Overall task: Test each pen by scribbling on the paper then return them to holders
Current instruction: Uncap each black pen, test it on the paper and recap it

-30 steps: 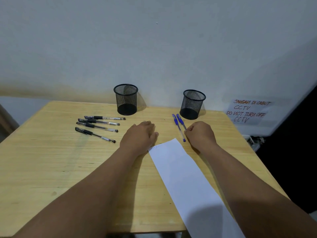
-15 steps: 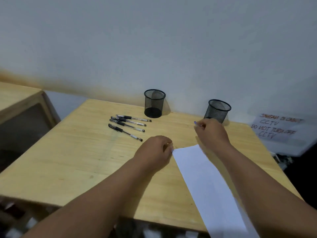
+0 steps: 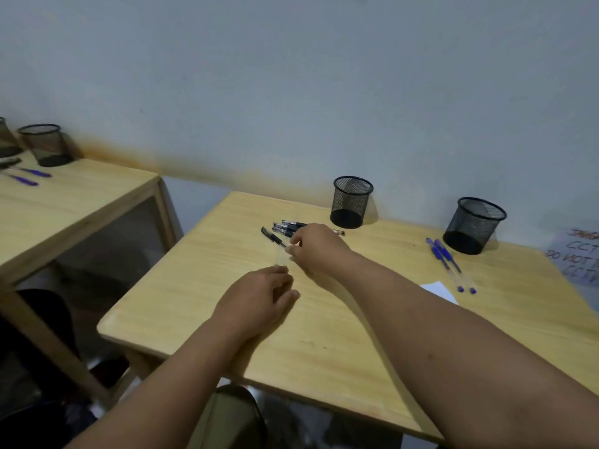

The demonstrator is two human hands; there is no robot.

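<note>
Head view: my right hand [image 3: 316,246] pinches the near black pen [image 3: 274,238] at its clear barrel; it should be light, stiff and slick, so the ribbed grip seems safer. Black cap, clear shaft, left of the far holder [image 3: 351,202]. My left hand [image 3: 259,298] lies relaxed, holding nothing

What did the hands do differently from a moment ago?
The right hand crossed from the blue pens over to the black pens and now pinches the nearest one at its clear end. The left hand left the paper corner and rests on the table, holding nothing. Both mesh holders stayed put, and the blue pens lie on the table.
</note>
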